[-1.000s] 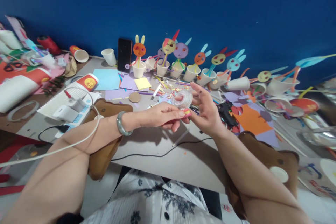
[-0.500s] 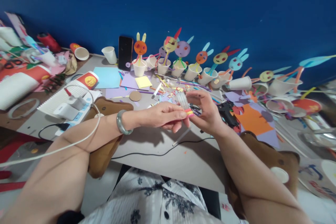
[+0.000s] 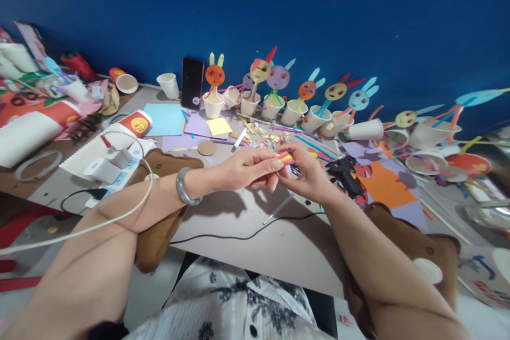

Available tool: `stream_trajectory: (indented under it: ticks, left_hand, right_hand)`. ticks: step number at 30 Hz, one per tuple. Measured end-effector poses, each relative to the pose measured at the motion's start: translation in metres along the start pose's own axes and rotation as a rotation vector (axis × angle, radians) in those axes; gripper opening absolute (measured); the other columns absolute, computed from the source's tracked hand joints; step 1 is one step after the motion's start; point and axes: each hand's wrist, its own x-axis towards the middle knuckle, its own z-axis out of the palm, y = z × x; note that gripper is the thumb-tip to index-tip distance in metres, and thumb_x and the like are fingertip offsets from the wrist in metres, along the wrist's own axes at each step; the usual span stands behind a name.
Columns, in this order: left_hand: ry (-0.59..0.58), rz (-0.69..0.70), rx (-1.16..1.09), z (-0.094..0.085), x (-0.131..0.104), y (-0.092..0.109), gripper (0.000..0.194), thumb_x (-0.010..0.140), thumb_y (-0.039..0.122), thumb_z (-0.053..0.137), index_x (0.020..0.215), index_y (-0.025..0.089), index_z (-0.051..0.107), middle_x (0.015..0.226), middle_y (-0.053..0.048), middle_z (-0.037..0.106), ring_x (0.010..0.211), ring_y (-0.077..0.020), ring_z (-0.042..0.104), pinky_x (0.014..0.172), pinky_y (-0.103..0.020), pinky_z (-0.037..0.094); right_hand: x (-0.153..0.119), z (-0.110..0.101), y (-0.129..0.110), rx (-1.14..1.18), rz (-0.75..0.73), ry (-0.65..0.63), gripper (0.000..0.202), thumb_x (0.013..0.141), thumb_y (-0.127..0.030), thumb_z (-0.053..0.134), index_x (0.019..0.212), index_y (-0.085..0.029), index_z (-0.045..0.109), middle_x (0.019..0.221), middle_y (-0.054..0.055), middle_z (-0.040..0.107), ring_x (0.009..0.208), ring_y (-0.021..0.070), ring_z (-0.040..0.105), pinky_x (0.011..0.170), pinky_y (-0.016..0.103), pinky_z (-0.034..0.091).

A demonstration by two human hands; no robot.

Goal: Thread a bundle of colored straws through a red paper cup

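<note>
Both my hands meet above the middle of the table. My left hand [image 3: 258, 167], with a grey-green bangle on its wrist, pinches a small bundle of pink and yellow strips [image 3: 286, 159] between thumb and fingers. My right hand [image 3: 306, 174] curls round the other end of the strips, its fingertips close against the left fingers. Part of the bundle is hidden by the fingers. Below the hands a thin clear stick [image 3: 278, 209] lies on the table.
Paper cups with rabbit-faced figures [image 3: 215, 77] line the blue wall. A black glue gun [image 3: 346, 175] and orange paper [image 3: 384, 186] lie at right. At left are a power strip [image 3: 119, 183], a white cable [image 3: 131, 207] and a phone [image 3: 192, 84]. Brown pads [image 3: 159, 234] flank the front edge.
The clear, ridged roll-like piece that showed between my hands is out of sight. My right fingers have closed in toward the left hand, onto the strips.
</note>
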Motion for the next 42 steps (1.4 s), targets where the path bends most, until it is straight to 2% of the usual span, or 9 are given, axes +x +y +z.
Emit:
stream_trajectory:
  ticks: [6,12,17,19,24,30,33,36,42]
  left_hand:
    - [-0.007,0.032,0.023,0.0,0.0,0.0,0.045,0.099,0.055,0.061,0.09,0.011,0.069,0.068,-0.002,0.067,0.048,-0.0032,0.044,0.047,-0.019,0.034]
    - [-0.008,-0.06,0.017,0.0,0.0,0.002,0.038,0.097,0.046,0.063,0.081,0.013,0.064,0.067,0.0,0.064,0.049,-0.0029,0.043,0.047,-0.018,0.033]
    - [-0.005,-0.106,-0.057,0.0,0.0,0.003,0.022,0.094,0.035,0.066,0.099,0.013,0.067,0.07,0.001,0.065,0.049,-0.0032,0.044,0.049,-0.019,0.036]
    - [-0.006,-0.093,-0.051,0.0,0.0,0.003,0.025,0.094,0.037,0.068,0.094,0.012,0.067,0.071,0.001,0.065,0.051,-0.0035,0.046,0.051,-0.019,0.038]
    - [0.001,-0.056,-0.019,-0.001,0.0,0.001,0.042,0.093,0.05,0.071,0.078,0.011,0.067,0.073,-0.002,0.065,0.054,-0.0036,0.048,0.053,-0.02,0.038]
    - [0.005,-0.068,-0.061,-0.001,0.001,-0.001,0.042,0.093,0.052,0.072,0.102,0.011,0.071,0.082,-0.005,0.072,0.057,-0.0052,0.054,0.053,-0.021,0.041]
    - [0.013,-0.085,-0.065,-0.001,0.001,-0.002,0.04,0.092,0.05,0.073,0.098,0.011,0.072,0.082,-0.005,0.073,0.057,-0.0048,0.053,0.053,-0.021,0.041]
    - [0.017,-0.104,-0.087,-0.002,0.002,-0.005,0.046,0.09,0.055,0.074,0.099,0.01,0.072,0.08,-0.006,0.073,0.055,-0.0046,0.051,0.052,-0.021,0.039]
    - [0.079,-0.045,-0.133,-0.006,0.006,-0.012,0.048,0.086,0.057,0.078,0.099,0.01,0.073,0.075,-0.004,0.07,0.054,-0.0038,0.048,0.05,-0.02,0.034]
  right_hand:
    - [-0.002,0.0,0.001,0.132,0.096,-0.021,0.053,0.087,-0.06,0.076,0.125,-0.025,0.063,0.114,0.011,0.076,0.101,0.0265,0.076,0.093,0.044,0.061]
    - [-0.003,0.0,0.0,0.05,0.086,0.042,0.051,0.083,-0.062,0.079,0.116,-0.025,0.068,0.101,0.008,0.076,0.093,0.0248,0.075,0.091,0.042,0.059]
    - [0.0,0.0,0.003,-0.014,0.117,0.097,0.053,0.081,-0.068,0.078,0.108,-0.024,0.072,0.097,0.008,0.077,0.091,0.0258,0.074,0.09,0.043,0.059]
    - [0.001,0.001,0.002,0.006,0.125,0.097,0.051,0.08,-0.066,0.079,0.108,-0.024,0.073,0.1,0.008,0.078,0.093,0.0259,0.074,0.09,0.043,0.06]
    - [-0.001,0.009,-0.008,0.276,0.185,-0.015,0.048,0.078,-0.061,0.084,0.108,-0.025,0.074,0.108,0.007,0.077,0.096,0.0238,0.074,0.089,0.039,0.061]
    - [-0.004,0.017,-0.011,0.58,0.245,-0.156,0.044,0.08,-0.06,0.083,0.106,-0.026,0.075,0.093,0.003,0.076,0.088,0.0226,0.074,0.075,0.034,0.061]
    - [-0.002,0.016,-0.005,0.423,0.238,-0.052,0.041,0.083,-0.063,0.079,0.1,-0.026,0.077,0.088,0.004,0.077,0.093,0.0246,0.074,0.083,0.039,0.061]
    - [0.0,0.01,0.002,0.18,0.197,0.12,0.042,0.084,-0.062,0.077,0.104,-0.025,0.079,0.1,0.007,0.08,0.1,0.0268,0.074,0.096,0.045,0.059]
    - [-0.001,-0.002,0.004,-0.072,0.132,0.218,0.025,0.091,-0.039,0.071,0.111,-0.025,0.077,0.109,0.007,0.079,0.102,0.0262,0.072,0.101,0.046,0.054]
